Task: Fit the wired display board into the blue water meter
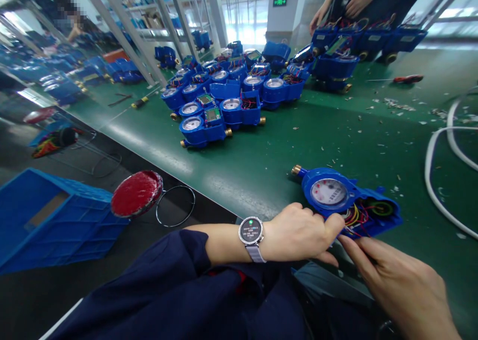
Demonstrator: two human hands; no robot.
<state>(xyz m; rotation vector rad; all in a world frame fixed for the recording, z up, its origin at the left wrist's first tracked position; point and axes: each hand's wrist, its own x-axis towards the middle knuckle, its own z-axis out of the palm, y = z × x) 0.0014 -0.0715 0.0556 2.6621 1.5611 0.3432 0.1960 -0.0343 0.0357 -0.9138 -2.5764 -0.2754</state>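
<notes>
A blue water meter [345,200] lies on the green table [261,166] near its front edge, with a white dial, a brass end fitting and an open side full of coloured wires. My left hand [302,233], with a watch on the wrist, rests against the meter's near side, fingers curled onto its body. My right hand [396,280] reaches from the lower right, its fingertips pinched at the wires by the meter's near edge. What those fingertips grip is hidden.
Several more blue meters [224,101] are grouped at the table's middle back. Another person's hands [336,9] work at meters at the far right. A screwdriver [405,78], white hose [436,180], a blue crate [45,215] and a red stool [136,193] are nearby.
</notes>
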